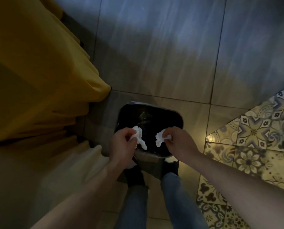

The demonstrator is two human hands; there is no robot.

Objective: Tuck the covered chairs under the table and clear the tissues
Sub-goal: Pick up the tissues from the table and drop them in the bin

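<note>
Hands over an open bin: the left hand [121, 142] pinches a crumpled white tissue [138, 137] between thumb and curled fingers, its soft, ragged tail drooping toward the dark interior, while the right hand [176, 140] clasps a second wad of white tissue [160, 138] the same way, knuckles up and wrist bent slightly inward. Both bare forearms reach in from the near edge and converge above the bin [179, 119], a rounded-square container with a black, glossy liner whose creases catch a faint glint; what lies at the bottom is too dark to make out. The two tissues hang just apart from each other over the near half of the opening, neither touching the rim. Below the hands, legs in blue denim [176, 195] stand close against the bin's near side. To the left, mustard-yellow fabric [38, 63] falls in heavy, smooth folds, and a paler, cream-coloured cloth [68, 171] drapes nearer the camera; whether these cover chairs or a table is hard to tell in the dim light. The floor [154, 55] is large, polished grey tiles with thin dark joints and a bluish sheen at the far side. At the right, patterned tiles [256, 138] in floral and star motifs form a diagonal edge, one of them reflecting a warm spot of light.
</note>
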